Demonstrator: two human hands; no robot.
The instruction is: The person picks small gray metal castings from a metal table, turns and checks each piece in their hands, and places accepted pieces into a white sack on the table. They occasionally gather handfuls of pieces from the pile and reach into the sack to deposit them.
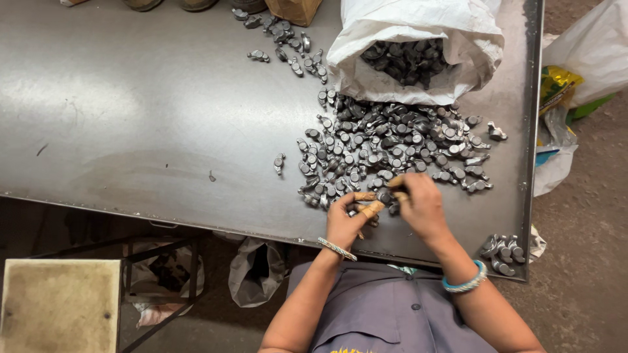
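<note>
A large heap of small grey metal parts [386,147] lies on the steel table [150,124], spilling from an open white sack [418,59]. Both hands meet at the near edge of the heap. My left hand [350,219], with taped fingertips and a bangle at the wrist, curls around a small metal part [384,195]. My right hand [422,206], wearing a blue bangle, pinches the same part from the other side. The part is mostly hidden by the fingers.
A small cluster of parts [502,252] sits at the table's near right corner; a scattered line of parts [288,42] runs along the far edge. One part [279,163] lies alone left of the heap. Bags [575,72] sit right; a stool [59,304] stands lower left.
</note>
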